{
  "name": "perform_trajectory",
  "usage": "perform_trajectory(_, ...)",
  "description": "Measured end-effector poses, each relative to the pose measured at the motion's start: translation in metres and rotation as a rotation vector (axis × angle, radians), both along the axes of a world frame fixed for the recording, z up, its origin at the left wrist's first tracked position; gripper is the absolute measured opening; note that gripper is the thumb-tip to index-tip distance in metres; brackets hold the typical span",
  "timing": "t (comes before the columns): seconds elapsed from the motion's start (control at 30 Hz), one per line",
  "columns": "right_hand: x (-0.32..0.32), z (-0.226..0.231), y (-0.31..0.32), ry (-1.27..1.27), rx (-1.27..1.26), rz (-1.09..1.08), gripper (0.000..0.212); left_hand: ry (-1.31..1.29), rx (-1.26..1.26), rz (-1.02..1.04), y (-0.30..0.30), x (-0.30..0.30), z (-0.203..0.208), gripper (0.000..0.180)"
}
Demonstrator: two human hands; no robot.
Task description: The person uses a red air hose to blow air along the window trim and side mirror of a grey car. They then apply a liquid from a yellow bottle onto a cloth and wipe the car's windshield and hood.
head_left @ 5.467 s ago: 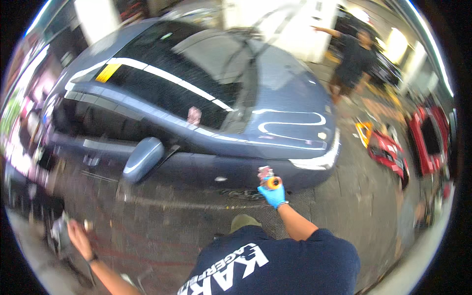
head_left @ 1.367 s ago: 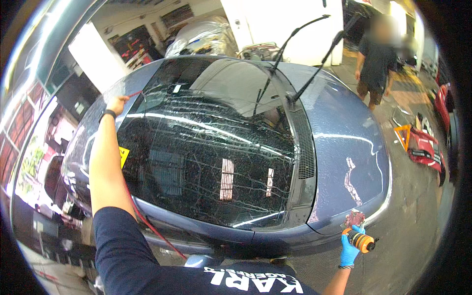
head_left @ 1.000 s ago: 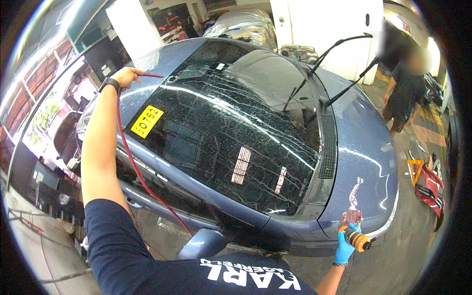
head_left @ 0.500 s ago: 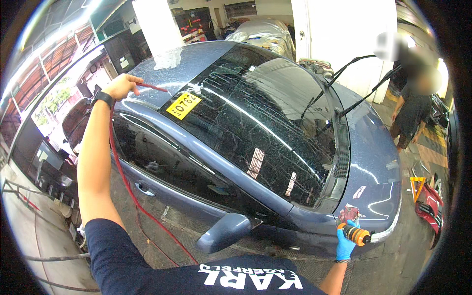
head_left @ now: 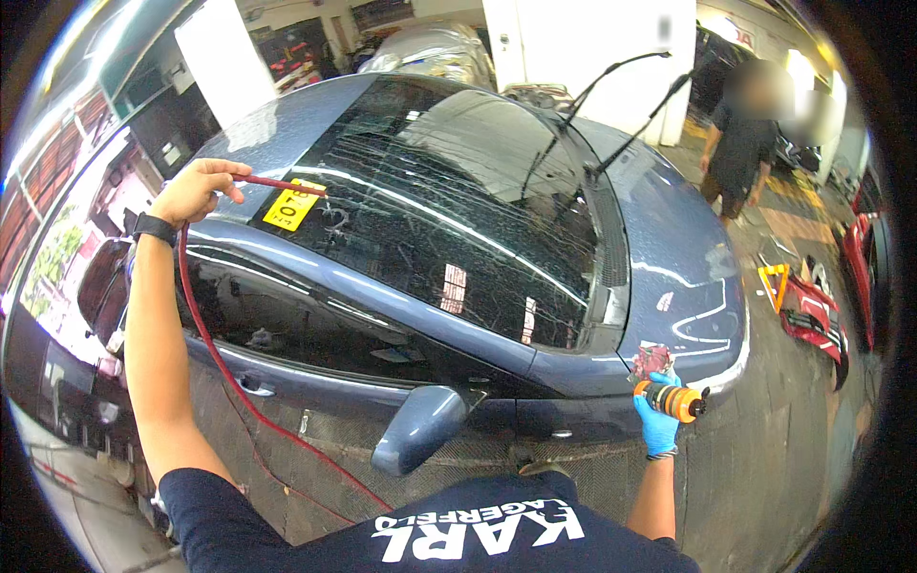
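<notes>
My bare left hand (head_left: 199, 191), with a black band at the wrist, is closed around a red hose (head_left: 250, 180). The hose's free end points right, over a yellow sticker at the upper left of the wet windshield (head_left: 411, 229) of a blue-grey car. From my fist the hose hangs past the driver-side door and down to the floor. At the right, my blue-gloved right hand (head_left: 657, 430) grips an orange and black bottle (head_left: 674, 401) lying sideways. A crumpled reddish cloth or pad (head_left: 652, 361) shows just beyond the glove, against the hood's edge in view.
Two wiper arms (head_left: 635, 124) stand raised off the glass. The side mirror (head_left: 420, 430) juts out toward me. A person in dark clothes (head_left: 740, 143) stands beyond the hood. Red car parts (head_left: 812, 329) and a yellow triangular stand (head_left: 775, 285) are on the floor at right.
The whole view has swung right, so the car sits further left. The hose end has moved from the roof's edge over the yellow sticker. Both hands keep their hold.
</notes>
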State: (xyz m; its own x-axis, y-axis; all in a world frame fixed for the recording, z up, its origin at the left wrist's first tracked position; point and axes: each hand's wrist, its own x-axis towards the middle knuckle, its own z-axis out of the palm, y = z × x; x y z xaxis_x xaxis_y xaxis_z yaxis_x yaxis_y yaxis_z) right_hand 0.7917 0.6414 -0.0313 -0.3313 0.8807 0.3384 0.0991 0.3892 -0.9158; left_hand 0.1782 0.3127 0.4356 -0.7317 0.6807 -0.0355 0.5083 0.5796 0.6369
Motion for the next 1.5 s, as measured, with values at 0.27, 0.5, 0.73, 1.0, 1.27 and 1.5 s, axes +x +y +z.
perform_trajectory(0.27,0.03,-0.025,-0.018,0.033,-0.045,-0.124,0.06,-0.109,0.137,-0.087,0.055,0.021,-0.019,0.048)
perform_trajectory(0.5,0.043,-0.019,-0.029,-0.009,0.007,-0.168,0.057,-0.222,0.155,-0.212,0.089,0.047,-0.03,0.049)
perform_trajectory(0.73,0.048,-0.007,-0.049,0.095,-0.12,-0.171,0.066,0.024,0.07,-0.152,0.078,0.017,-0.047,0.028)
perform_trajectory(1.0,0.044,-0.001,-0.06,0.11,-0.129,-0.11,0.074,0.218,0.343,0.041,0.003,-0.075,-0.082,0.033)
perform_trajectory(1.27,0.03,0.013,-0.079,0.06,-0.012,-0.066,0.071,-0.063,0.859,0.475,-0.103,-0.118,-0.12,0.048)
perform_trajectory(1.5,0.004,0.02,-0.104,0.107,-0.089,0.13,0.057,0.593,0.402,0.547,-0.266,-0.178,-0.124,0.046)
